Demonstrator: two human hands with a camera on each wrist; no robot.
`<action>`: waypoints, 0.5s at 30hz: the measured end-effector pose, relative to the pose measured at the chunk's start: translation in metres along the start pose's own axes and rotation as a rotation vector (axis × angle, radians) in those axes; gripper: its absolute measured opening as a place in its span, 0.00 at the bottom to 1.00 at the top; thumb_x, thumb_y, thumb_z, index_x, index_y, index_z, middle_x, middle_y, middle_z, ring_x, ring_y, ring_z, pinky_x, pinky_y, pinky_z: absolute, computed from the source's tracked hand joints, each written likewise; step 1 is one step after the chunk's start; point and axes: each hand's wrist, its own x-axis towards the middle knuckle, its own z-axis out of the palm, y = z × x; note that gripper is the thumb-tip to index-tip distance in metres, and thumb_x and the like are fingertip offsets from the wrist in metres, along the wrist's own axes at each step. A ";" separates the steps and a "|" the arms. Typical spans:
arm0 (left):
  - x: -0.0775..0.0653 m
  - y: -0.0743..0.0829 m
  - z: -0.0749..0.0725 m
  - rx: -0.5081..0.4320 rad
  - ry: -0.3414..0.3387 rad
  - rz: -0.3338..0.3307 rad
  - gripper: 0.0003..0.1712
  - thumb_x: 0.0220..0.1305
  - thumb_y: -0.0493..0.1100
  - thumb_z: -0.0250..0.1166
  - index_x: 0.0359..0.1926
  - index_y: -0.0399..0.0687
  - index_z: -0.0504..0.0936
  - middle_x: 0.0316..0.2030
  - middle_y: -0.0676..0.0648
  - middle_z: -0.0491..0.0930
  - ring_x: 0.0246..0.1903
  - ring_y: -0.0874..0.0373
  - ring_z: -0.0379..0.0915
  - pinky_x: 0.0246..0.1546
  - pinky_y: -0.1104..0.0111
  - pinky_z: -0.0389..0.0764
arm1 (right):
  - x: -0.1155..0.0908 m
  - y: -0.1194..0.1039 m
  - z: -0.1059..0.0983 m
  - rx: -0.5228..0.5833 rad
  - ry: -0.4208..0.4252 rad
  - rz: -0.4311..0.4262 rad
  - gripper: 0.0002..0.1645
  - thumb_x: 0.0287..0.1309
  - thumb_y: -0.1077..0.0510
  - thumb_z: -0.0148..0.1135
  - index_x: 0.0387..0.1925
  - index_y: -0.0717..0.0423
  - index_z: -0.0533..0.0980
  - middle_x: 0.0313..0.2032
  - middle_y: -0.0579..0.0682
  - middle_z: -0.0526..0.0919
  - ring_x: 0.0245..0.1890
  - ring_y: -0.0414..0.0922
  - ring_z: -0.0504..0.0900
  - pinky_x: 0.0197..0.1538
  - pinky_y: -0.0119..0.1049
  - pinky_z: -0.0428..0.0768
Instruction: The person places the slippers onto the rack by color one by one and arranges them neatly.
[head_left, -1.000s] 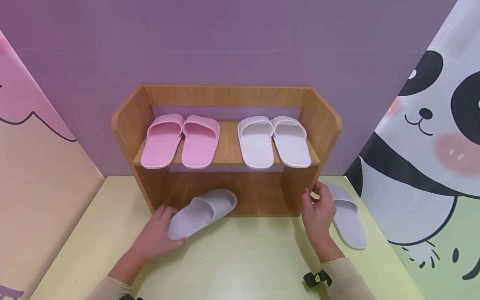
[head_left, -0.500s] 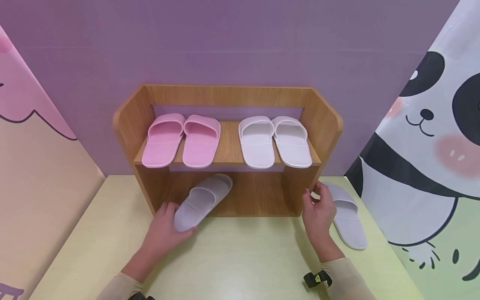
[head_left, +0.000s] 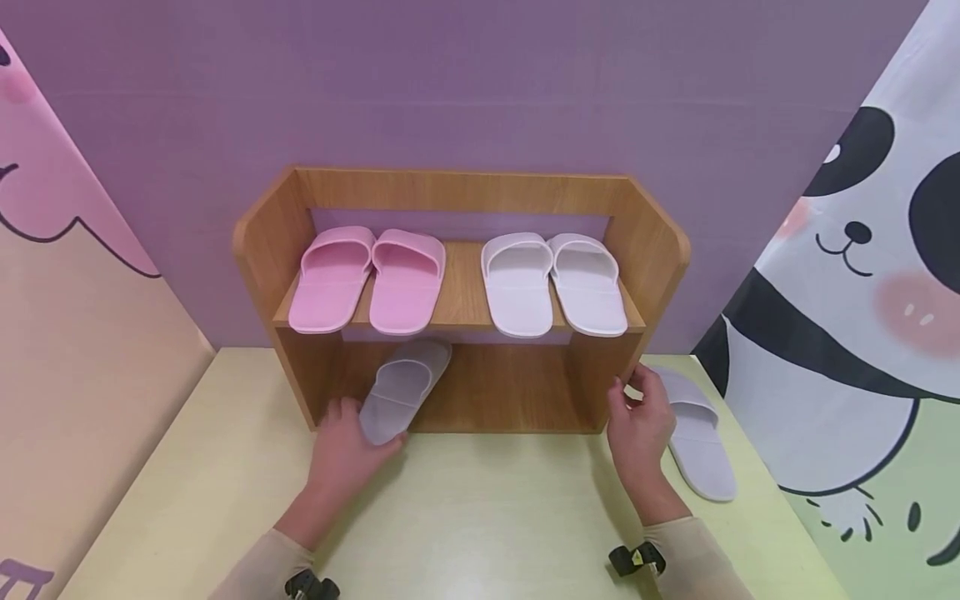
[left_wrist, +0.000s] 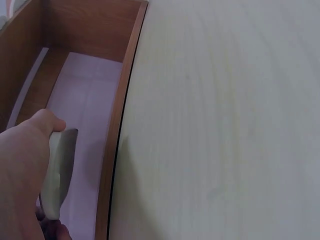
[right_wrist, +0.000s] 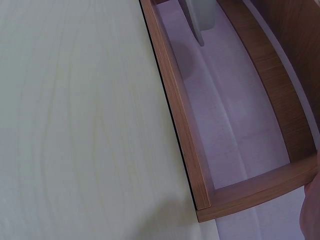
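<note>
My left hand (head_left: 348, 446) holds a grey slipper (head_left: 401, 387) by its heel end, thumb on one side and fingers on the other. The slipper's toe points into the lower level of the wooden shoe rack (head_left: 465, 190), tilted toward the back right. In the left wrist view the slipper (left_wrist: 59, 172) appears edge-on between thumb and fingers. My right hand (head_left: 641, 425) grips the front edge of the rack's right side panel. Only a sliver of the right hand (right_wrist: 311, 210) shows in the right wrist view. A matching grey slipper (head_left: 705, 454) lies on the table beside it.
Two pink slippers (head_left: 322, 304) sit at the left of the upper shelf and two white slippers (head_left: 521, 308) at its right. The rack stands on a pale wooden table (head_left: 487, 517) against a purple wall (head_left: 465, 92). A panda-printed panel (head_left: 840, 333) borders the right.
My left hand has moved forward and right, taking the grey slipper from the rack's front into the lower level. The slipper has turned to point more toward the back. My right hand stays put.
</note>
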 end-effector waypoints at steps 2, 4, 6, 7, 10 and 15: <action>0.001 0.003 0.002 0.007 -0.003 -0.015 0.51 0.48 0.65 0.85 0.56 0.30 0.75 0.48 0.34 0.76 0.46 0.37 0.77 0.43 0.44 0.83 | 0.000 -0.001 0.000 -0.002 -0.003 0.002 0.15 0.71 0.68 0.67 0.56 0.66 0.82 0.52 0.59 0.90 0.51 0.51 0.88 0.46 0.14 0.77; 0.003 0.007 0.004 0.016 -0.008 -0.032 0.53 0.49 0.66 0.85 0.57 0.30 0.74 0.49 0.33 0.76 0.46 0.36 0.77 0.44 0.44 0.85 | 0.000 -0.002 0.000 -0.004 -0.004 0.003 0.15 0.71 0.68 0.67 0.56 0.66 0.82 0.52 0.59 0.90 0.51 0.51 0.88 0.47 0.14 0.77; 0.004 0.011 0.007 0.031 -0.022 -0.049 0.55 0.50 0.67 0.85 0.59 0.29 0.73 0.51 0.33 0.76 0.47 0.37 0.78 0.43 0.43 0.86 | 0.001 -0.002 0.000 -0.004 -0.004 0.002 0.15 0.71 0.67 0.67 0.57 0.66 0.82 0.52 0.60 0.90 0.51 0.51 0.88 0.47 0.14 0.77; 0.005 0.013 0.008 0.039 -0.031 -0.059 0.56 0.50 0.68 0.84 0.60 0.29 0.72 0.51 0.33 0.76 0.47 0.37 0.79 0.43 0.43 0.87 | 0.001 -0.002 0.001 -0.003 -0.003 0.002 0.15 0.71 0.67 0.67 0.57 0.66 0.82 0.52 0.60 0.90 0.51 0.51 0.88 0.47 0.14 0.77; 0.008 0.019 0.012 0.051 -0.048 -0.081 0.58 0.51 0.70 0.83 0.62 0.27 0.71 0.52 0.31 0.76 0.48 0.35 0.80 0.44 0.41 0.88 | 0.001 -0.002 0.001 -0.002 0.001 0.004 0.15 0.71 0.68 0.67 0.56 0.66 0.83 0.51 0.59 0.90 0.50 0.50 0.87 0.47 0.14 0.77; 0.012 0.027 0.018 0.057 -0.063 -0.113 0.61 0.51 0.71 0.83 0.64 0.25 0.70 0.54 0.30 0.75 0.48 0.33 0.80 0.44 0.41 0.88 | 0.000 0.000 0.001 0.001 0.010 0.002 0.14 0.70 0.69 0.67 0.56 0.66 0.83 0.50 0.59 0.90 0.50 0.49 0.87 0.46 0.14 0.77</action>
